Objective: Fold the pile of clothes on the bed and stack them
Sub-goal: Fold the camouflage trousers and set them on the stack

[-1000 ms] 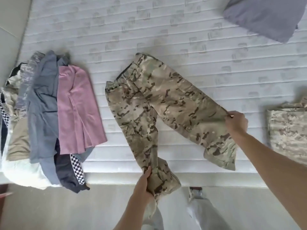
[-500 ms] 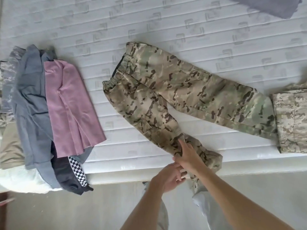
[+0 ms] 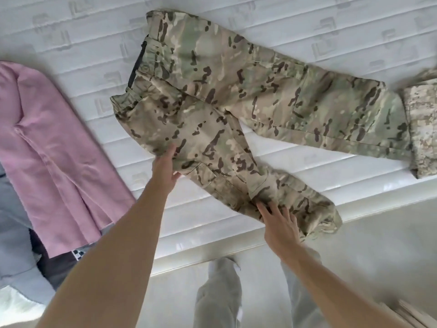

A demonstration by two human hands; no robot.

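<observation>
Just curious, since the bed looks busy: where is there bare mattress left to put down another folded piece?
Bare mattress lies along the top left, above the pink garment and left of the camouflage trousers. A narrow strip runs between those two. A wedge opens between the trouser legs. The right edge is crowded by the folded camouflage piece; both hands rest on the near leg.
</observation>
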